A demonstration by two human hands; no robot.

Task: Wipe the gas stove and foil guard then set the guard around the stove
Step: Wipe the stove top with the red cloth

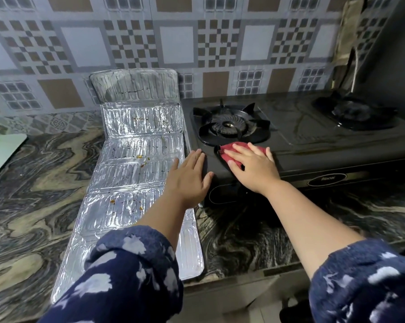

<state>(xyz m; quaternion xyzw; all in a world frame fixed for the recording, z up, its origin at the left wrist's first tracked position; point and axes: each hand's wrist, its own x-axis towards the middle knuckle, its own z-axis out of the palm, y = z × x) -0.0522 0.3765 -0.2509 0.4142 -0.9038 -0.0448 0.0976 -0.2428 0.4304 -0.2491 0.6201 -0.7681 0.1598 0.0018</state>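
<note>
While foil guard (pixel 136 173) lies flat, lengthwise toward wall

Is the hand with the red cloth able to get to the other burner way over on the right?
Probably yes. The right hand presses the red cloth near the left burner, and the stove top between it and the right burner looks bare, with nothing blocking a slide across.

Head camera looks forward and down, close over the stove (pixel 313 145).
</note>
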